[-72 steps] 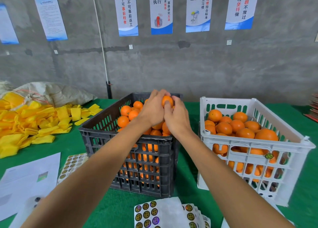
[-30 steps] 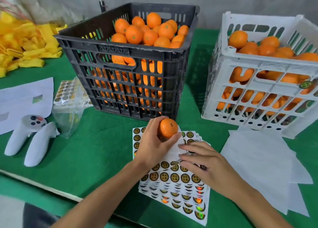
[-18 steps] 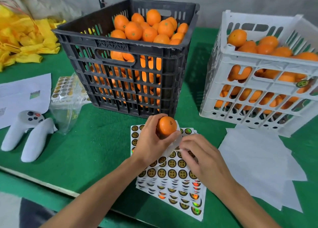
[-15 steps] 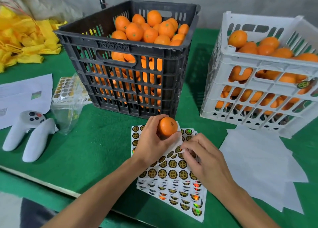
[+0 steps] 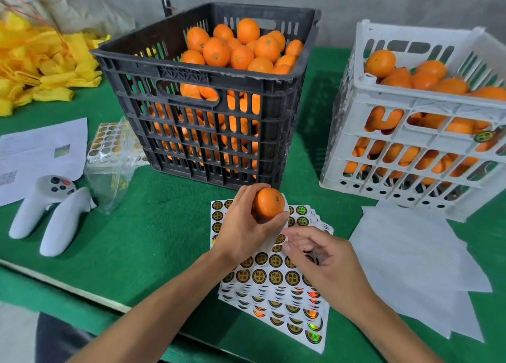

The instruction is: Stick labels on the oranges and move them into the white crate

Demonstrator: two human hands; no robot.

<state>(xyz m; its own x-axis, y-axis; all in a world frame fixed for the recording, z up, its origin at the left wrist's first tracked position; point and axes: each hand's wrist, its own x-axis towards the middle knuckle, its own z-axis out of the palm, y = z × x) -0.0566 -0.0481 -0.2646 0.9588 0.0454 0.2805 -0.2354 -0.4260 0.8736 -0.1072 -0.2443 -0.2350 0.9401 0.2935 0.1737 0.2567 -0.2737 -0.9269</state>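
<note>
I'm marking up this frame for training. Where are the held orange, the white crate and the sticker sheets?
held orange (image 5: 268, 205), head view, middle of its peel.
white crate (image 5: 410, 140), head view, front wall slat.
sticker sheets (image 5: 276, 276), head view, top sheet's label rows.

The white crate (image 5: 410, 143) runs off the right edge; the right hand (image 5: 325, 261) hides whichever label its fingertips pinch.

A fruit-packing workshop: crates of oranges (image 5: 238, 47), label sheets (image 5: 276, 277), bare concrete wall (image 5: 383, 3).
</note>
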